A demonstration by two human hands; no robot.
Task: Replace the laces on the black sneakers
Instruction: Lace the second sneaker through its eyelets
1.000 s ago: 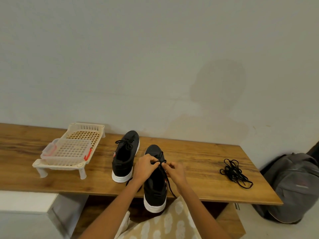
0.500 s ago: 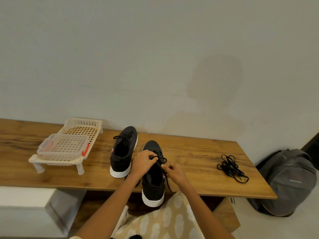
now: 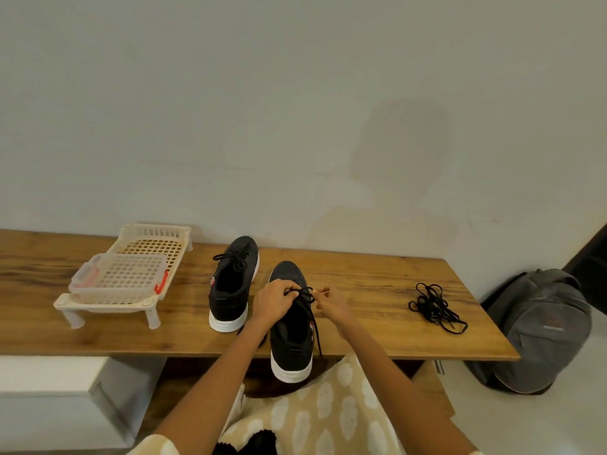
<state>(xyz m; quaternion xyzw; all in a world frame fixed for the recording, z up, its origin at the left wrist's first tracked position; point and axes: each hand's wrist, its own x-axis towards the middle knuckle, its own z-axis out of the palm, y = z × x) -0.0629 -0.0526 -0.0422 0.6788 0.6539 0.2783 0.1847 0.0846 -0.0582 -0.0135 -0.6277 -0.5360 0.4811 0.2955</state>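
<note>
On the long wooden counter (image 3: 377, 320) against the pale wall, two black sneakers with white soles stand toe to the wall. The nearer black sneaker (image 3: 290, 336) sits by the front edge with its heel poking out past it. Both of the person's hands are at its tongue. The left hand (image 3: 274, 302) is curled over the black lace (image 3: 303, 295), its fingers bent round the strand, so that part of the eyelet rows is covered. The right hand (image 3: 330, 303) pinches the lace just beside it; the fingertips are small from here and I cannot make out exactly which fingers close on it. One loose end trails down the sneaker's right side and hangs over the counter edge.

The second black sneaker (image 3: 233, 284) stands to the left, a little further back, apart from the first, with its own lace gathered loosely over the tongue.

Well to the right lies a tangled bundle of black laces (image 3: 435, 307) on the bare wood. On the left stands a cream plastic lattice rack on short legs (image 3: 131, 277), with a clear lidded box with red clips (image 3: 121, 279) resting on it. A grey backpack (image 3: 538, 330) slumps on the floor beyond the counter's right end, its lower part blurred. Patterned beige cloth covers the person's lap at the bottom.
</note>
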